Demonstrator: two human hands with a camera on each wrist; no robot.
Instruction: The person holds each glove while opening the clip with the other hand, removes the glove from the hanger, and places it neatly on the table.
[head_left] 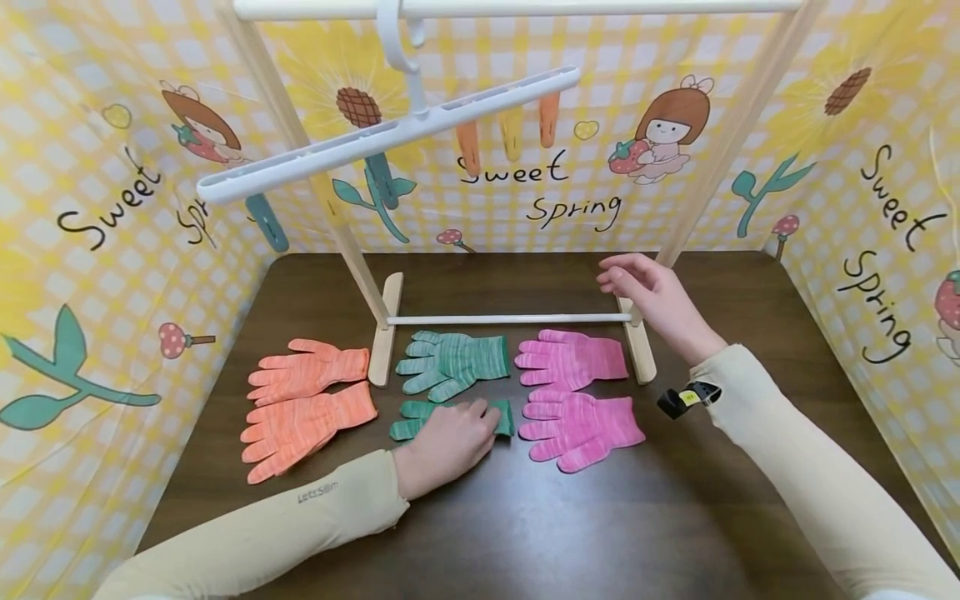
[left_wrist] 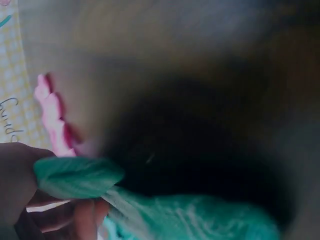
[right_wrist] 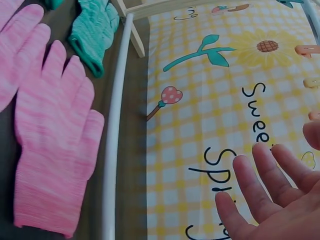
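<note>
My left hand (head_left: 448, 443) pinches the cuff end of the nearer green glove (head_left: 408, 423), whose fingers still show to the left on the table. In the left wrist view, the green fabric (left_wrist: 80, 177) is bunched between thumb and fingers. A second green glove (head_left: 457, 365) lies flat just behind it. My right hand (head_left: 651, 302) hovers by the right upright of the rack, fingers loosely bent and holding nothing; the right wrist view shows its fingers (right_wrist: 267, 182) spread in front of the patterned backdrop.
Two orange gloves (head_left: 311, 371) lie to the left, two pink gloves (head_left: 581, 429) to the right. A wooden rack (head_left: 386, 333) with a white lower bar (head_left: 510, 319) stands behind. From its top hangs a white hanger (head_left: 420, 123), tilted, carrying orange, yellow and teal clips (head_left: 381, 179).
</note>
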